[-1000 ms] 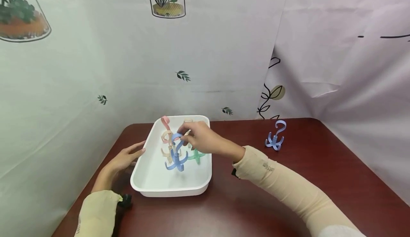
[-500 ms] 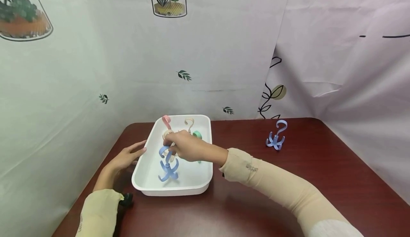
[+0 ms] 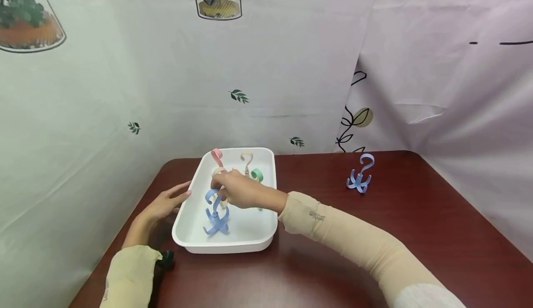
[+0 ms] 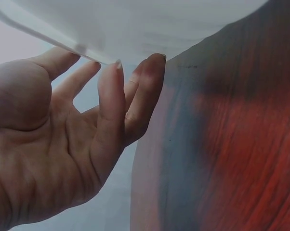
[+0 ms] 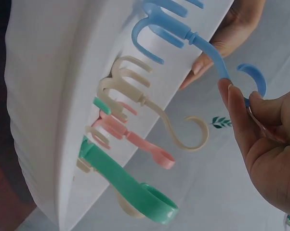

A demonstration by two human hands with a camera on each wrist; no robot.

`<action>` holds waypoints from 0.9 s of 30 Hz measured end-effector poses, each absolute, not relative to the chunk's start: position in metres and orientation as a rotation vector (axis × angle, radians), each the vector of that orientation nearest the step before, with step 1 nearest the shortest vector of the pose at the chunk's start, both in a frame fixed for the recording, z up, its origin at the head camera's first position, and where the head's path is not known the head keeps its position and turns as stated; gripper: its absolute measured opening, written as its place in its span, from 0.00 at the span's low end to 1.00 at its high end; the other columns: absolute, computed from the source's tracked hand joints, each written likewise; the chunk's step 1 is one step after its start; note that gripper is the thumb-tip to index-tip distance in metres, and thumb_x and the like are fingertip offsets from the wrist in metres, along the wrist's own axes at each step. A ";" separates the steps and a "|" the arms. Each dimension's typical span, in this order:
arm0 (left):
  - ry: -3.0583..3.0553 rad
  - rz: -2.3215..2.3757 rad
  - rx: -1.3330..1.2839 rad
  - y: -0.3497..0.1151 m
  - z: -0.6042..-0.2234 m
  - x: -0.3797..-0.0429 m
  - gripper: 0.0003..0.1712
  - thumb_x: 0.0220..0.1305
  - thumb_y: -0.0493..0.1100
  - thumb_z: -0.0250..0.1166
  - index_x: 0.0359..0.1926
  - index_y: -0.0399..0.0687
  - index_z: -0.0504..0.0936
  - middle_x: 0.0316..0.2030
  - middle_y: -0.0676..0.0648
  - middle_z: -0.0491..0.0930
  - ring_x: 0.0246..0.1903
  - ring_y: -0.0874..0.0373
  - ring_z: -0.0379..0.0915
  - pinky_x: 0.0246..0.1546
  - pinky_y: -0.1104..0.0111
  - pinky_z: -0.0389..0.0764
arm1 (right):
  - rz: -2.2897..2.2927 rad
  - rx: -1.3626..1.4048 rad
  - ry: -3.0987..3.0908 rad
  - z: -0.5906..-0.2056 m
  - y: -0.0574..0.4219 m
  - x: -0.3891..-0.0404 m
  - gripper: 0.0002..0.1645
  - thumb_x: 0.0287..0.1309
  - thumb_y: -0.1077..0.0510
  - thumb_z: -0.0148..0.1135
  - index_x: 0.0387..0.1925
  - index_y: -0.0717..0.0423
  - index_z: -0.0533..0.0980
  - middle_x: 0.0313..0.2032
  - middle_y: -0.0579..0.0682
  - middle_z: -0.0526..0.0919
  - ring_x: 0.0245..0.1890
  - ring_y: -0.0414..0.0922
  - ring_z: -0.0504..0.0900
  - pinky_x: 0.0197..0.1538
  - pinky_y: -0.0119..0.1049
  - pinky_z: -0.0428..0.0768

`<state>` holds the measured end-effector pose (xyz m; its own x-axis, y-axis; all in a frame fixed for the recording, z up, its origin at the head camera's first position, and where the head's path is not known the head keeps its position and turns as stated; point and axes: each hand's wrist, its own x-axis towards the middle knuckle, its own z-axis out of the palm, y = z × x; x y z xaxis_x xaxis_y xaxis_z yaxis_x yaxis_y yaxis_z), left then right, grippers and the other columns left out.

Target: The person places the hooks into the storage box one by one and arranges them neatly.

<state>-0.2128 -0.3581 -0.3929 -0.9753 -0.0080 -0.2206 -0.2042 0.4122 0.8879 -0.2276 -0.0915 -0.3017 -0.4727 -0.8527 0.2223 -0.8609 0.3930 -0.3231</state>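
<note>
My right hand [image 3: 239, 188] pinches the curved top of a blue multi-prong hook hanger [image 3: 216, 222] between thumb and fingers. The hanger stands near the front of a white tray [image 3: 226, 247], prongs down by its floor; whether they touch is unclear. Behind it in the tray, the right wrist view has a beige hook hanger [image 5: 125, 89], a pink one [image 5: 116, 126] and a green one [image 5: 121, 178]. A further beige hanger [image 3: 247, 160] shows at the tray's back. Along the tray's left side, my left hand [image 3: 164, 204] rests its fingertips, fingers extended, against the wall near the rim.
Another blue hook hanger [image 3: 359, 181] stands upright on the dark red table [image 3: 333, 248] at the back right. A printed pale cloth [image 3: 283, 67] hangs behind the table and along its sides.
My right hand has carried the blue hanger toward the front left of the tray and lowered it, uncovering the back beige and green hooks. The left hand has stayed at the tray's side.
</note>
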 end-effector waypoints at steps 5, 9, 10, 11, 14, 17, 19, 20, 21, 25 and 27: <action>2.490 1.592 -0.183 -0.356 -0.391 -0.210 0.43 0.60 0.62 0.57 0.71 0.56 0.52 0.57 0.29 0.65 0.41 0.42 0.78 0.31 0.52 0.80 | 0.611 1.595 -2.624 -0.307 -0.095 -0.229 0.10 0.57 0.64 0.60 0.41 0.54 0.76 0.37 0.44 0.80 0.33 0.32 0.76 0.38 0.20 0.71; 2.492 1.569 -0.198 -0.362 -0.391 -0.202 0.43 0.60 0.62 0.57 0.71 0.56 0.51 0.56 0.29 0.66 0.41 0.43 0.78 0.31 0.52 0.80 | 0.580 1.617 -2.603 -0.310 -0.100 -0.227 0.10 0.57 0.63 0.61 0.42 0.53 0.77 0.38 0.44 0.81 0.33 0.30 0.76 0.43 0.22 0.70; 2.493 1.565 -0.210 -0.364 -0.392 -0.200 0.43 0.60 0.63 0.57 0.71 0.56 0.51 0.56 0.29 0.67 0.41 0.43 0.78 0.31 0.52 0.80 | 0.569 1.626 -2.595 -0.311 -0.102 -0.226 0.11 0.57 0.62 0.61 0.43 0.53 0.77 0.38 0.44 0.81 0.34 0.29 0.76 0.45 0.22 0.70; 2.492 1.562 -0.211 -0.366 -0.392 -0.198 0.44 0.60 0.62 0.57 0.71 0.56 0.51 0.56 0.29 0.67 0.41 0.43 0.78 0.31 0.51 0.80 | 0.558 1.631 -2.587 -0.312 -0.103 -0.225 0.11 0.57 0.62 0.61 0.44 0.53 0.77 0.39 0.44 0.81 0.34 0.29 0.76 0.47 0.23 0.69; 2.508 1.555 -0.189 -0.368 -0.392 -0.196 0.44 0.60 0.63 0.57 0.71 0.55 0.50 0.57 0.28 0.66 0.41 0.42 0.78 0.31 0.51 0.80 | 0.516 1.615 -2.578 -0.312 -0.106 -0.224 0.12 0.58 0.60 0.61 0.44 0.52 0.78 0.39 0.42 0.81 0.36 0.30 0.76 0.51 0.26 0.67; 2.502 1.572 -0.170 -0.366 -0.392 -0.198 0.44 0.59 0.63 0.57 0.71 0.55 0.51 0.57 0.28 0.66 0.41 0.41 0.78 0.31 0.51 0.80 | 0.491 1.593 -2.579 -0.312 -0.105 -0.224 0.12 0.58 0.59 0.61 0.44 0.52 0.78 0.39 0.41 0.81 0.39 0.32 0.77 0.52 0.26 0.67; 2.495 1.576 -0.168 -0.364 -0.392 -0.200 0.44 0.60 0.63 0.57 0.71 0.55 0.51 0.57 0.28 0.66 0.41 0.42 0.78 0.31 0.51 0.80 | 0.481 1.590 -2.583 -0.312 -0.103 -0.225 0.12 0.58 0.58 0.61 0.44 0.52 0.78 0.39 0.41 0.81 0.41 0.33 0.78 0.51 0.25 0.68; 2.492 1.577 -0.170 -0.362 -0.393 -0.201 0.44 0.60 0.63 0.57 0.71 0.55 0.51 0.57 0.28 0.66 0.40 0.43 0.78 0.31 0.51 0.80 | 0.476 1.591 -2.583 -0.312 -0.102 -0.225 0.12 0.58 0.58 0.61 0.45 0.52 0.78 0.40 0.41 0.81 0.42 0.33 0.78 0.52 0.25 0.68; 2.486 1.579 -0.174 -0.361 -0.393 -0.202 0.44 0.60 0.62 0.57 0.71 0.55 0.51 0.57 0.28 0.66 0.40 0.43 0.78 0.31 0.51 0.80 | 0.473 1.591 -2.584 -0.312 -0.101 -0.225 0.12 0.58 0.58 0.61 0.45 0.52 0.78 0.40 0.41 0.82 0.42 0.33 0.78 0.51 0.25 0.69; 2.483 1.576 -0.173 -0.357 -0.393 -0.206 0.44 0.60 0.62 0.57 0.71 0.55 0.51 0.57 0.28 0.66 0.40 0.44 0.78 0.31 0.51 0.80 | 0.465 1.574 -2.586 -0.312 -0.095 -0.228 0.13 0.57 0.58 0.61 0.45 0.53 0.77 0.41 0.42 0.82 0.44 0.33 0.78 0.54 0.26 0.68; 2.489 1.573 -0.172 -0.355 -0.393 -0.208 0.44 0.60 0.62 0.57 0.71 0.54 0.51 0.57 0.28 0.66 0.40 0.43 0.78 0.31 0.51 0.80 | 0.484 1.561 -2.591 -0.310 -0.091 -0.229 0.14 0.57 0.58 0.61 0.46 0.53 0.77 0.42 0.43 0.82 0.45 0.34 0.78 0.52 0.25 0.69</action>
